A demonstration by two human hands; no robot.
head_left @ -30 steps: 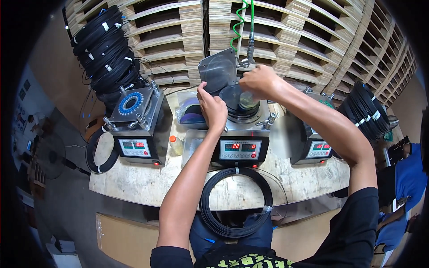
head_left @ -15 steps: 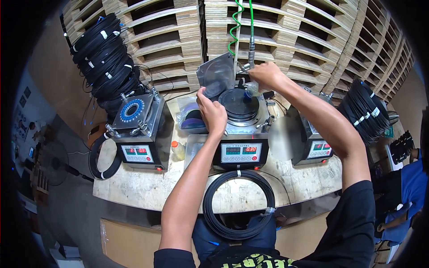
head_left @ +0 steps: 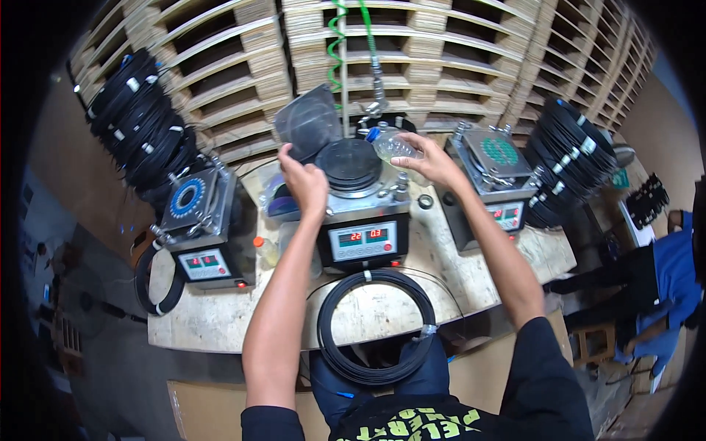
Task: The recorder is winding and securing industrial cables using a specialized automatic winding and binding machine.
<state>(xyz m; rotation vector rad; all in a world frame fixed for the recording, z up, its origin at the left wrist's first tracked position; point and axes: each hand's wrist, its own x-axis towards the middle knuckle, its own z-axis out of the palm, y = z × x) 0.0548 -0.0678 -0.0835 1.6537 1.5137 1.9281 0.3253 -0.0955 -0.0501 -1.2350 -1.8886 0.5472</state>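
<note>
My left hand (head_left: pixel 305 182) is closed, thumb up, at the lower edge of a shiny grey square plate (head_left: pixel 305 117). The plate stands tilted up behind it, and the hand hides part of the grip. Beside it, a round black disc (head_left: pixel 351 160) tops the middle bench machine (head_left: pixel 364 239). My right hand (head_left: pixel 426 158) grips a clear plastic bottle (head_left: pixel 393 145) with a blue cap, tipped so the cap points left toward the disc's right edge.
Similar machines stand at left (head_left: pixel 202 228) and right (head_left: pixel 496 184). A coil of black cable (head_left: pixel 327 323) hangs over the bench's front edge. Stacked coils (head_left: pixel 140 125) rise at back left, more (head_left: pixel 573 165) at right. An air hose (head_left: pixel 368 33) hangs behind. Another person (head_left: pixel 673 272) is at far right.
The view has shifted, so the bench appears further left. My right hand has drawn the bottle back to the disc's right side, away from the hose end. My left hand stays at the plate.
</note>
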